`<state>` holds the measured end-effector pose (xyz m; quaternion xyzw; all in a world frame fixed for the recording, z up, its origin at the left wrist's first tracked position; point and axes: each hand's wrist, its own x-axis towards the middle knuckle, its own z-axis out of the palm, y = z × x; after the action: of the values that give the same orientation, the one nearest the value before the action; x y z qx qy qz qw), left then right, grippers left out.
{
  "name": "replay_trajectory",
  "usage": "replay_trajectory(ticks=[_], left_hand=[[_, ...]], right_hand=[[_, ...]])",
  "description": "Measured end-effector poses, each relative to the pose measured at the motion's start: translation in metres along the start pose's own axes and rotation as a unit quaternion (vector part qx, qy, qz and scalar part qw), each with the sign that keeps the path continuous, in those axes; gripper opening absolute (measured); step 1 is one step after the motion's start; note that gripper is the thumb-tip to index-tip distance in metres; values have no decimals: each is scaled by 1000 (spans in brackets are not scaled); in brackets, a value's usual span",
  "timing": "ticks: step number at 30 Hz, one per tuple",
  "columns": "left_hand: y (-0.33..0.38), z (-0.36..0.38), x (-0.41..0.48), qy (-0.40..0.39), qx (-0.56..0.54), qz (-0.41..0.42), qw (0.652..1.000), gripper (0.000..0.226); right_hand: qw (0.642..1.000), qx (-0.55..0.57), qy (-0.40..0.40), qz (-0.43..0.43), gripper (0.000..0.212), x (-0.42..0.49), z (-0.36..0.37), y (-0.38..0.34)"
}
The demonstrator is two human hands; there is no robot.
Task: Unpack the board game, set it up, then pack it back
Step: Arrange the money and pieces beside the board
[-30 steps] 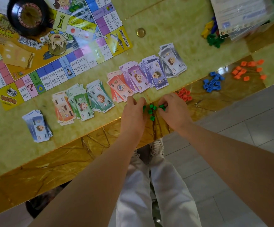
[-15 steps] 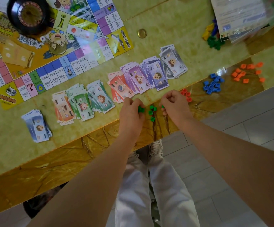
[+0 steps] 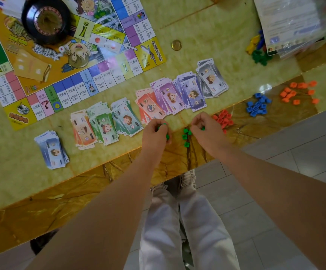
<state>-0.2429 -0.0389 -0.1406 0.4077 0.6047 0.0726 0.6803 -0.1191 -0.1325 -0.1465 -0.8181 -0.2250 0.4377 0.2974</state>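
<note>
Several small green houses [image 3: 186,135] lie near the table's front edge between my hands. My left hand [image 3: 155,134] is curled around a few green houses, some showing between its fingers. My right hand [image 3: 207,131] pinches a green house at its fingertips. The game board [image 3: 64,61] lies at the back left with a black roulette wheel [image 3: 46,19] on it. Fanned stacks of play money [image 3: 168,94] run in a row in front of the board.
Red houses [image 3: 222,118], blue houses [image 3: 257,106] and orange houses [image 3: 298,92] sit in piles to the right. A coin [image 3: 176,45] lies mid-table. A plastic-wrapped box [image 3: 294,24] with loose pieces [image 3: 257,49] is at the back right. The table edge [image 3: 100,184] runs diagonally.
Both hands have drawn apart from the green pile, each carrying green houses; fewer houses remain on the table between them.
</note>
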Motion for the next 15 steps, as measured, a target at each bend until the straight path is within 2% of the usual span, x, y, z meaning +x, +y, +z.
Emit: replay_trajectory(ticks=[4, 9, 12, 15], left_hand=[[9, 0, 0, -26, -111, -97, 989, 34], [5, -3, 2, -90, -144, -120, 978, 29], [3, -2, 1, -106, -102, -110, 983, 25], [1, 1, 3, -78, 18, -69, 994, 28]], right_hand=[[989, -127, -36, -63, 24, -3, 0, 4], [968, -216, -48, -114, 34, -1, 2, 9], [957, -244, -62, -142, 30, 2, 2, 10], [949, -271, -57, -152, 21, 4, 4, 11]])
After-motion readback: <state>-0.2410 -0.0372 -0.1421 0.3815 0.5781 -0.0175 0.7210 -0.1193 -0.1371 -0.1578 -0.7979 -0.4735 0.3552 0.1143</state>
